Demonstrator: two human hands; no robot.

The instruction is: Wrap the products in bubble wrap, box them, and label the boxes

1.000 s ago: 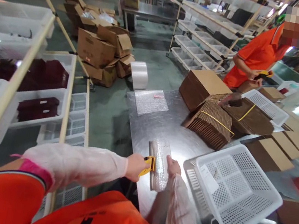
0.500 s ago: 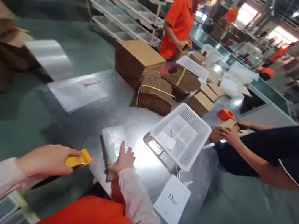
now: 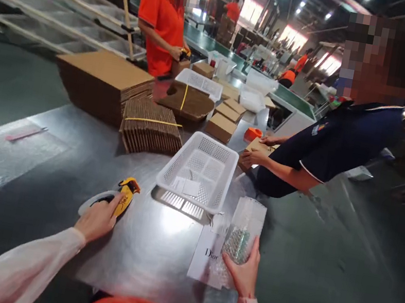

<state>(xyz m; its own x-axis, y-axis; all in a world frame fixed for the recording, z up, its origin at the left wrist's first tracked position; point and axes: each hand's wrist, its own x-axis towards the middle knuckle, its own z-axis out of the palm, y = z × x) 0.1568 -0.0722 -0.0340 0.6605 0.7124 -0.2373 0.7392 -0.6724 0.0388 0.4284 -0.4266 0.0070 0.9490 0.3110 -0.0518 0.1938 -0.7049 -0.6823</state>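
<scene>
One bubble-wrapped packet [image 3: 241,236] (whitish above, greenish below) fills the right grip [image 3: 245,274]; the left grip [image 3: 99,219] clasps a tape dispenser [image 3: 124,201].

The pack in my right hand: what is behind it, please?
Behind the pack is a white Dior bag, lying on the table. Its left part shows; the pack covers its right part, which cannot be seen clearly.

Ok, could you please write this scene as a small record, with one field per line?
Left hand: holds yellow tape dispenser
Right hand: holds bubble-wrapped package
Dior bag: white, partly hidden by the package
White basket: on the metal table, papers inside
Cardboard bundle: yellow strap, left of the basket
Co-worker's hands: on a cardboard box
</scene>
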